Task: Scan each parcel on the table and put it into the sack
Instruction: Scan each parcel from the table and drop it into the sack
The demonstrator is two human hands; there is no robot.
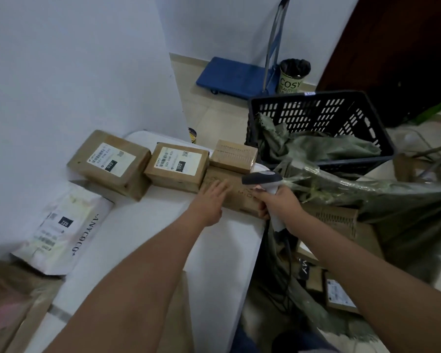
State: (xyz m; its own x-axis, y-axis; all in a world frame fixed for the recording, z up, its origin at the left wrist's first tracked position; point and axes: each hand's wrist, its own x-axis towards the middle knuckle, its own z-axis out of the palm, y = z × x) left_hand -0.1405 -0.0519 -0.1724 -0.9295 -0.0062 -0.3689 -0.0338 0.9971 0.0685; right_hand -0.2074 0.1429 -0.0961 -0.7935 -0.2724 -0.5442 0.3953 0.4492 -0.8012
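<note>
On the white table [148,225] lie several parcels. My left hand [210,200] rests flat with straight fingers on a flat brown box [236,192] at the table's right edge. My right hand [278,202] grips a grey barcode scanner [264,178] whose head hangs over that box. A small taped box [233,155] sits on top of it at the back. Two labelled brown boxes [111,163] [177,166] stand to the left. A white mailer bag [64,230] lies near the wall. The green sack [397,205] gapes open to the right, with parcels [340,294] inside.
A black plastic crate [323,115] stands behind the sack with green cloth draped in it. A blue platform trolley [236,75] and a lined bin [293,75] sit on the floor further back. Brown paper packaging [13,301] lies at the table's near left corner.
</note>
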